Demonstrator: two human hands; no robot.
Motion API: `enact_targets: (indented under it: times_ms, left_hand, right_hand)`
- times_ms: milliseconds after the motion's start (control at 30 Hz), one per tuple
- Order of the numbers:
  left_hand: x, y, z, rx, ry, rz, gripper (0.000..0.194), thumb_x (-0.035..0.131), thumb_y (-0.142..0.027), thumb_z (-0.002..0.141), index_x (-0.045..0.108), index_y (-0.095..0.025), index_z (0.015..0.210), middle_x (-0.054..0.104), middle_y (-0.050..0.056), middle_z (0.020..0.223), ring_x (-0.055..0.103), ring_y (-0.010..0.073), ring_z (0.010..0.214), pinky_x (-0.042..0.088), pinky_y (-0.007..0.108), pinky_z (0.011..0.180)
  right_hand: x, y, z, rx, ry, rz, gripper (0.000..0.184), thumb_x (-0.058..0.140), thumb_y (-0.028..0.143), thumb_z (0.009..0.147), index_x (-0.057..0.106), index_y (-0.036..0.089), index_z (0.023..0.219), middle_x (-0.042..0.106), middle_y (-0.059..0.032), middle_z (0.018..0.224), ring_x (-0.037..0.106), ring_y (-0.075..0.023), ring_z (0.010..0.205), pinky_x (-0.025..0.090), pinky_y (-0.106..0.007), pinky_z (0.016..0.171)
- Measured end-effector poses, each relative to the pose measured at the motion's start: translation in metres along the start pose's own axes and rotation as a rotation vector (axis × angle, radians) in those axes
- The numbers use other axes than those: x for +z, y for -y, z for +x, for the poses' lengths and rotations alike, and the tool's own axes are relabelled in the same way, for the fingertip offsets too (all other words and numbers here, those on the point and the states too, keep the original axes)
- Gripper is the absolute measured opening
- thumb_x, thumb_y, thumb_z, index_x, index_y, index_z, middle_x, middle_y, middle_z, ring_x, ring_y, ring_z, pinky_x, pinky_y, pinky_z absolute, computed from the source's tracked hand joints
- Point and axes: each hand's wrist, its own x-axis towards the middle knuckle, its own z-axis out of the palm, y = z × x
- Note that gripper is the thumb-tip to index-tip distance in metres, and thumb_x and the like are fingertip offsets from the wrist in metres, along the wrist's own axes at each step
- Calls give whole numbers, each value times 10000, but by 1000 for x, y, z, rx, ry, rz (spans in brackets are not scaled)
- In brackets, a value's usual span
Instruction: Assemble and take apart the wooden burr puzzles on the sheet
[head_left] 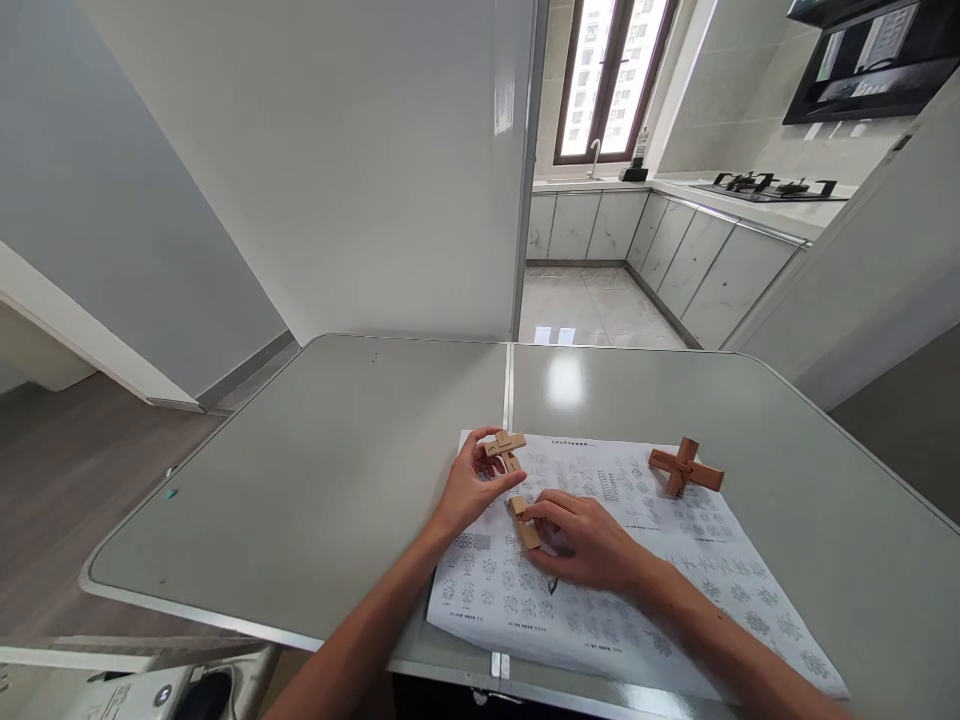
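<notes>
My left hand (480,473) is closed around a few joined light wooden puzzle pieces (505,443), held above the upper left of a printed paper sheet (480,595). Lower and a little to the right, my right hand (577,535) grips a single notched wooden puzzle piece (527,535) between thumb and fingers, close to the sheet. The two holds are apart. A darker, reddish-brown wooden cross puzzle (685,468) sits on the sheet's upper right part. Rows of small diagrams cover the paper, too small to read.
The sheet lies on a grey table (300,500) with a seam down its middle. A small blue bit (171,493) is near the table's left edge. Beyond the table are a white wall panel (405,200) and a kitchen with a gas stove (776,187).
</notes>
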Motion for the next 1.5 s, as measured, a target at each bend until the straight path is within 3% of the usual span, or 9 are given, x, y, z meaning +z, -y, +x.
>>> enact_targets:
  times_ms: [133, 367, 667, 900, 1133, 1367, 1500]
  left_hand:
    - [-1, 1, 0, 1, 1, 10, 704, 932, -386, 722, 569, -236, 1306, 709, 15, 979, 610, 131, 781, 516, 280, 782]
    - [-2, 0, 0, 15, 6, 8, 708, 916, -415, 748, 556, -245, 1334, 719, 29, 1011, 631, 141, 800, 534, 296, 809]
    - [-2, 1, 0, 14, -1, 7, 701, 913, -382, 747, 554, -236, 1331, 708, 19, 992, 627, 139, 800, 528, 292, 807]
    - [-2, 2, -1, 27, 17, 27, 685, 905, -381, 764, 554, -249, 1338, 709, 26, 1030, 630, 144, 829, 534, 301, 841]
    - [-1, -1, -3, 101, 16, 169, 661, 891, -402, 782, 569, -255, 1340, 702, 19, 983, 605, 157, 837, 502, 291, 823]
    - [1, -7, -10, 202, 86, 357, 647, 901, -436, 759, 578, -276, 1296, 689, -11, 965, 593, 160, 803, 491, 279, 766]
    - [2, -6, -13, 230, 135, 415, 630, 899, -442, 760, 571, -275, 1272, 676, -14, 983, 615, 165, 836, 507, 282, 776]
  right_hand:
    - [0, -3, 0, 11, -47, 21, 293, 639, 222, 887, 654, 256, 1177, 688, -52, 976, 626, -177, 724, 494, -304, 671]
    - [-7, -6, 1, 6, -18, 91, 286, 669, 243, 894, 698, 292, 1175, 693, -48, 1000, 651, -184, 754, 527, -316, 707]
    - [-1, -12, 0, 37, -77, 9, 365, 659, 155, 851, 659, 268, 1197, 704, -61, 1028, 672, -217, 800, 516, -336, 702]
    - [-5, -16, 1, 129, -161, 40, 271, 571, 200, 965, 673, 282, 1202, 710, -97, 1177, 700, -220, 810, 567, -365, 716]
    - [-14, -29, -1, 191, -202, 50, 179, 547, 309, 1042, 684, 275, 1153, 733, -78, 1068, 690, -214, 748, 581, -370, 691]
    - [-14, -29, -2, 149, -353, -40, 154, 563, 361, 1066, 642, 249, 1136, 731, -66, 989, 662, -187, 666, 559, -331, 641]
    - [-14, -27, -1, 101, -367, -104, 145, 585, 360, 1061, 656, 246, 1117, 720, -37, 899, 632, -167, 618, 516, -306, 608]
